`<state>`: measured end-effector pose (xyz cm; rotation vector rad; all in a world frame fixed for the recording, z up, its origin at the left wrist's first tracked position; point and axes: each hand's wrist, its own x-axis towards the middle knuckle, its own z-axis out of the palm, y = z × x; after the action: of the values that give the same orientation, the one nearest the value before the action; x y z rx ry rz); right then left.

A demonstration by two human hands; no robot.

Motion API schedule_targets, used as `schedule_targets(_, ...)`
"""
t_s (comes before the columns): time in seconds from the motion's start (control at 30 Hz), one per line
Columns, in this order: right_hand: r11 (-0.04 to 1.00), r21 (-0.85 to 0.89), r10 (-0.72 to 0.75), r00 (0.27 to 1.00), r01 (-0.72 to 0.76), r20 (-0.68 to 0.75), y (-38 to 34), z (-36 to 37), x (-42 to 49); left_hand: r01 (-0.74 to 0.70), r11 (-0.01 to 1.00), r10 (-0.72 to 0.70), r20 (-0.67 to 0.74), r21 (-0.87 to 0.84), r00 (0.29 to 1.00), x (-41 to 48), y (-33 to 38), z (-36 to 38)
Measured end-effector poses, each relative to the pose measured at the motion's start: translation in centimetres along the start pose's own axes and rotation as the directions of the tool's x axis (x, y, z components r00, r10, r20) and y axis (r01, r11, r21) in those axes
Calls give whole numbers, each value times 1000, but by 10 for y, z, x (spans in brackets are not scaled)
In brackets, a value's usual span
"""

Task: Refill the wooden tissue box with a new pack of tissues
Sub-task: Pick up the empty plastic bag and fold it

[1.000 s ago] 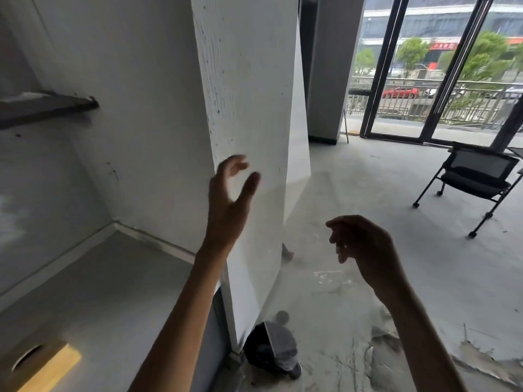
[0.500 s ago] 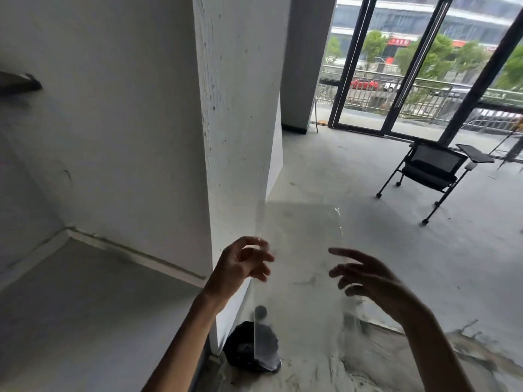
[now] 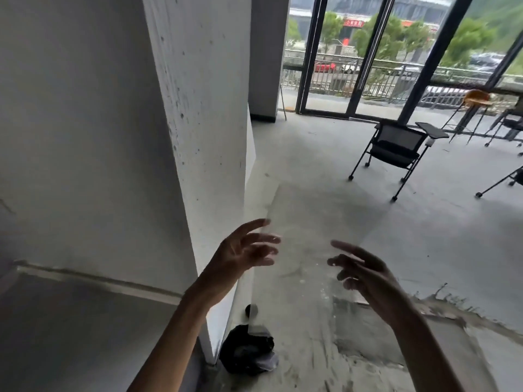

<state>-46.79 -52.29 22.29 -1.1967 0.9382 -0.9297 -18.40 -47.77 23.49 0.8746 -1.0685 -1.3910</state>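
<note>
Beside the pillar [image 3: 198, 137], two raised hands.
Left hand [image 3: 243, 250] and right hand [image 3: 365, 270] spread open (a clear sheet [image 3: 305, 236] between them), gripping nothing.

We have one view only, from a camera on the person's head, looking forward and slightly down past a white wall [image 3: 198, 137] corner, across the concrete floor [image 3: 424, 250] toward the glass doors [image 3: 368, 66]. Both forearms reach in close below.

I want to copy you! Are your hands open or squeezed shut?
Open. The left hand and right hand both have their fingers spread apart, on either side of a clear plastic sheet.
</note>
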Motion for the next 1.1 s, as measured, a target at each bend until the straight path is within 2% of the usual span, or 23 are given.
schedule_targets(0.17, 1000, 10, 2, 995, -3, 102, -11, -23, 9, 2, 998, -1, -22, 55, 1000, 16, 10, 20)
schedule_targets(0.3, 978, 53, -206, 976, 202, 75, -27, -34, 14, -102, 972, 119, -70, 210, 990, 20, 18, 30)
schedule_targets(0.37, 964, 68, -260, 963, 256, 65, -34, -39, 17, -177, 968, 187, -41, 178, 982, 23, 23, 39)
schedule_targets(0.43, 954, 115, -286, 956, 277, 68, -38, -44, 22, -222, 943, 237, -31, 248, 971, 26, 28, 46)
schedule_targets(0.5, 957, 134, -272, 958, 259, 92, -45, -49, 24, -257, 909, 266, 17, 327, 964, 28, 34, 55)
schedule_targets(0.6, 962, 196, -228, 958, 192, 177, -53, -64, 27, -302, 884, 296, 72, 358, 952, 30, 42, 64)
schedule_targets(0.7, 957, 275, -170, 947, 93, 272, -71, -70, 23, -393, 788, 380, 129, 473, 916, 30, 48, 65)
schedule_targets(0.73, 966, 241, -162, 938, 89, 306, -76, -68, 22, -429, 739, 410, 159, 520, 898, 30, 50, 64)
schedule_targets(0.8, 986, 30, -166, 938, 164, 306, -85, -57, 21, -486, 663, 460, 202, 570, 865, 30, 53, 66)
schedule_targets(0.87, 942, -196, -225, 946, 272, 233, -92, -41, 24, -497, 652, 457, 227, 572, 860, 30, 57, 68)
schedule_targets(0.9, 909, -273, -269, 943, 315, 194, -96, -35, 26, -465, 675, 408, 236, 573, 882, 28, 59, 68)
schedule_targets(1.0, 821, -424, -332, 923, 383, 193, -108, -29, 34, -211, 810, 81, 252, 547, 964, 18, 66, 58)
schedule_targets(1.03, 790, -476, -321, 922, 387, 216, -113, -30, 37, -158, 844, 25, 257, 512, 966, 16, 69, 54)
schedule_targets(1.1, 653, -631, -278, 907, 419, 315, -128, -24, 40, -126, 884, 11, 248, 451, 969, 15, 73, 49)
